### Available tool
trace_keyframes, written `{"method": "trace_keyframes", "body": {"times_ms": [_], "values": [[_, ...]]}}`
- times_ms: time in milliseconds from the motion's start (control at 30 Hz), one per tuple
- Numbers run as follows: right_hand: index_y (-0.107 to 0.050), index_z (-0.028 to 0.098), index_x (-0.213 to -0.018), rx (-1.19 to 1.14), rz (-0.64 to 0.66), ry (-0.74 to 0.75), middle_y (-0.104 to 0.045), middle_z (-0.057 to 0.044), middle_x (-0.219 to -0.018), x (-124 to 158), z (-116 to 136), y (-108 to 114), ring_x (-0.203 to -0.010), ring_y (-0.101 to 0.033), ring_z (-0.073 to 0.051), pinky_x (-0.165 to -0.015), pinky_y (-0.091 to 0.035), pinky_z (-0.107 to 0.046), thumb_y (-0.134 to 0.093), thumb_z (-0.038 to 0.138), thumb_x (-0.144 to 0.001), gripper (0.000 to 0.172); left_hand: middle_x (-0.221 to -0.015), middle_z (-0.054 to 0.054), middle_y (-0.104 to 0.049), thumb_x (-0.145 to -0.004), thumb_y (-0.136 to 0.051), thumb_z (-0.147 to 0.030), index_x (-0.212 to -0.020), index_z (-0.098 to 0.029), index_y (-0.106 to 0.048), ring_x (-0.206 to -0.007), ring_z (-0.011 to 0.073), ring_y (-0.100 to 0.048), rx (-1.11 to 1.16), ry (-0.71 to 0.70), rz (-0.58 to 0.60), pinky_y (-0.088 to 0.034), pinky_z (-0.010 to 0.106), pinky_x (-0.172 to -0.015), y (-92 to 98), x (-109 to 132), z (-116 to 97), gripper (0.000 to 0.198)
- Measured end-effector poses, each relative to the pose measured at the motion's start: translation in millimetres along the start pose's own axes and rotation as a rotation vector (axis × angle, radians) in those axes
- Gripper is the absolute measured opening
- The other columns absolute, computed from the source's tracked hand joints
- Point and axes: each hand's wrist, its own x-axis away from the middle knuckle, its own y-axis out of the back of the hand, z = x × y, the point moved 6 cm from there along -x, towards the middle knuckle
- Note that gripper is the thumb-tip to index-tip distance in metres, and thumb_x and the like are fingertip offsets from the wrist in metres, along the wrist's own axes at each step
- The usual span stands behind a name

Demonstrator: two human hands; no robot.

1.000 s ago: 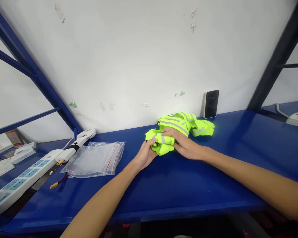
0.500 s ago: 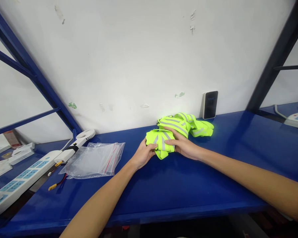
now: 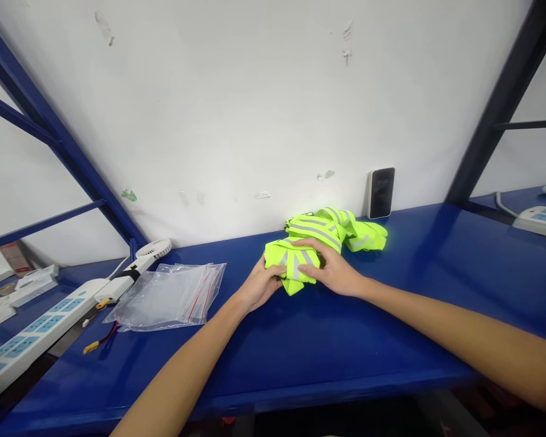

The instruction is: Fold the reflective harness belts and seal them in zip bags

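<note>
Between my two hands is a folded bundle of fluorescent yellow reflective vest (image 3: 292, 262) with grey reflective stripes. My left hand (image 3: 262, 284) grips its left side, thumb on the front and fingers underneath. On the other side my right hand (image 3: 334, 267) holds it, thumb on the front and fingers over the top. Right behind lies a heap of more yellow reflective vests (image 3: 321, 226), crumpled, trailing off to the right. I cannot tell whether the bundle is joined to the heap.
Clear zip bags (image 3: 173, 297) lie on the blue table (image 3: 300, 358) at left. Beside them are a white handheld fan (image 3: 152, 250), a power strip (image 3: 40, 331) and yellow-ended wires (image 3: 93, 346). A dark-screened device (image 3: 381, 193) leans against the wall.
My right fingers have shifted slightly over the top of the bundle, and its upper flap lies flatter. The whole view has moved a little; both hands keep their hold.
</note>
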Motion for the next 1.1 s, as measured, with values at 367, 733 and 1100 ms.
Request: {"method": "trace_keyframes", "body": {"times_ms": [367,733,1100], "values": [[-0.053,0.029,-0.134,0.081,-0.145,0.133,-0.058,-0.006,-0.135,-1.0,4.5,2.2,-0.126,-0.052,-0.027,-0.108,-0.04,-0.045,-0.064,0.037,-0.088,0.049,-0.124,0.013,-0.064,-0.086,-0.067,-0.036,-0.124,-0.019,-0.054,-0.098,0.022,-0.069,-0.019,0.032,-0.064,-0.055,0.039,-0.088,5.7,-5.5,6.0,0.043],[-0.057,0.029,-0.133,0.288,-0.047,0.181,-0.054,-0.012,-0.119,3.8,9.9,-3.2,-0.109,-0.057,-0.028,-0.092,-0.05,-0.047,-0.052,0.035,-0.095,0.039,-0.108,0.016,-0.07,-0.083,-0.065,-0.047,-0.124,-0.015,-0.055,-0.096,0.0275,-0.07,0.053,0.128,0.043,-0.052,0.043,-0.092,2.6,0.5,3.0,0.053],[-0.06,0.029,-0.129,0.405,0.046,0.326,-0.047,-0.014,-0.131,2.6,13.8,-6.1,-0.116,-0.055,-0.029,-0.093,-0.051,-0.046,-0.055,0.036,-0.093,0.038,-0.099,0.008,-0.072,-0.082,-0.069,-0.047,-0.116,-0.018,-0.058,-0.077,0.0173,-0.072,-0.05,0.035,-0.103,-0.06,0.028,-0.071,4.3,-2.4,3.1,0.046]]}}
